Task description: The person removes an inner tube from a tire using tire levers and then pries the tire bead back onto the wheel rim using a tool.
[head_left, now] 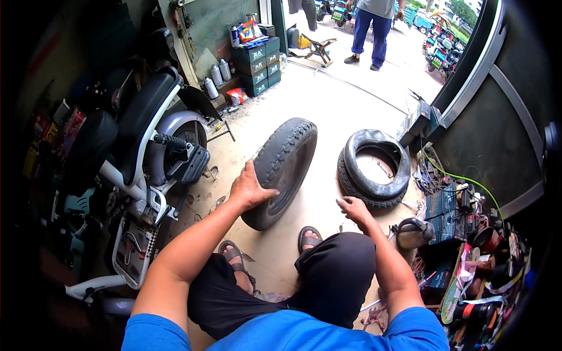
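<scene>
Black rubber stands tilted ahead of me: a thick treaded tyre (280, 151), just beyond the brown strapped sandals (308, 238), its lower edge apparently on the pale smooth floor (325, 111). I have the left grip (250, 190) pinching its near left part, thumb over the sidewall and fingers against the tread. The right grip (355, 210) hangs free to the right, fingers bent; I see nothing in it and cannot tell whether its fingertips meet. One-sided support worries me most: if that pinch slips, the tyre could topple or roll off to the right. There it might strike the second black tyre (380, 202), lying flat with what looks like a shiny black inner tube (400, 175) on top. Dropping nearer, it could land on the sandals; rolling left, it might hit the white-framed scooter with black seat (146, 114). A wide swing on the right could knock the dull metal kettle (414, 234).
</scene>
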